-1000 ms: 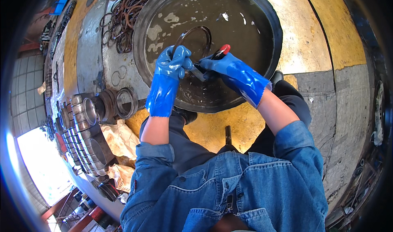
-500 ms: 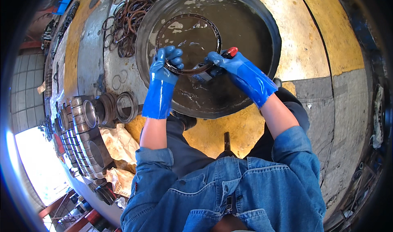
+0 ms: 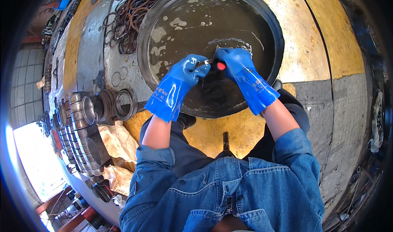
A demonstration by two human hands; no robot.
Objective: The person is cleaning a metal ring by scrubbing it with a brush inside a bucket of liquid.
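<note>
Both my hands wear blue rubber gloves and are over a wide round tub (image 3: 144, 64) of murky brown liquid. Curled into a fist, my left hand (image 3: 191, 69) grips a dark ring, of which only a short dark edge (image 3: 210, 61) shows between the hands. My right hand (image 3: 236, 61) is closed close beside it, around a tool whose red end (image 3: 221, 66) sticks out toward the left hand. The tool's other end is hidden, and so is most of the ring. Pale foam patches (image 3: 177, 23) float on the liquid, and ripples show beyond my right hand.
A heap of rusty rings (image 3: 133, 17) lies left of the tub. Nearer on that side are stacked metal cylinders (image 3: 82, 129), several thin rings (image 3: 126, 104) and crumpled brown paper (image 3: 118, 140). My knees flank the tub's near side, over a yellow floor plate (image 3: 204, 138).
The ring has turned from lying face-up in view to nearly hidden. My left hand has moved right and nearer, closer to my right hand, and the red end now points left.
</note>
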